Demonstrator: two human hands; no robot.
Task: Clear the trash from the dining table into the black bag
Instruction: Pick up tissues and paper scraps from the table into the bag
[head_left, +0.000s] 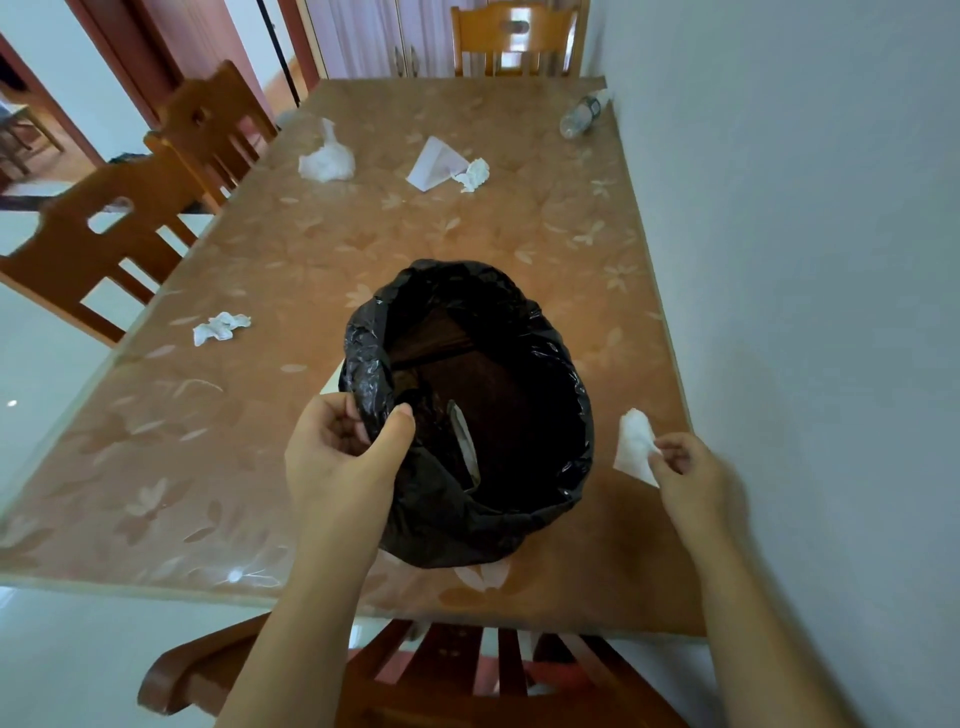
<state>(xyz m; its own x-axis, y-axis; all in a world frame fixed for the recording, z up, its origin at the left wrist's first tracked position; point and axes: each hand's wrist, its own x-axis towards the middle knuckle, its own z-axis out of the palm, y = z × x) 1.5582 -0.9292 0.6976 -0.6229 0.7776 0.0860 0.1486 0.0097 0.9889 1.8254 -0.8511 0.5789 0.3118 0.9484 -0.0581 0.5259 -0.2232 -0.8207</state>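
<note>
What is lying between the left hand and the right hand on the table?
In the head view, the open black bag sits between them. The left hand pinches its rim, while the right hand, holding a white tissue, is apart from it.

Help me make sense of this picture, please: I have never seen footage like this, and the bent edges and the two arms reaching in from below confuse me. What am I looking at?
There is one picture, taken by a wide-angle camera worn on a person's head, looking forward and down; the wide lens bends the edges. The arms are that person's own.

The left hand pinches the rim of a crinkly black plastic bag, holding its mouth open on the brown flower-patterned dining table. The right hand holds a white tissue by its edge beside the bag.

On the table lie a crumpled white tissue near the left edge, a larger white wad farther back, a folded white paper touching a small crumpled tissue, and a clear plastic bottle on its side by the wall. Wooden chairs stand around.
</note>
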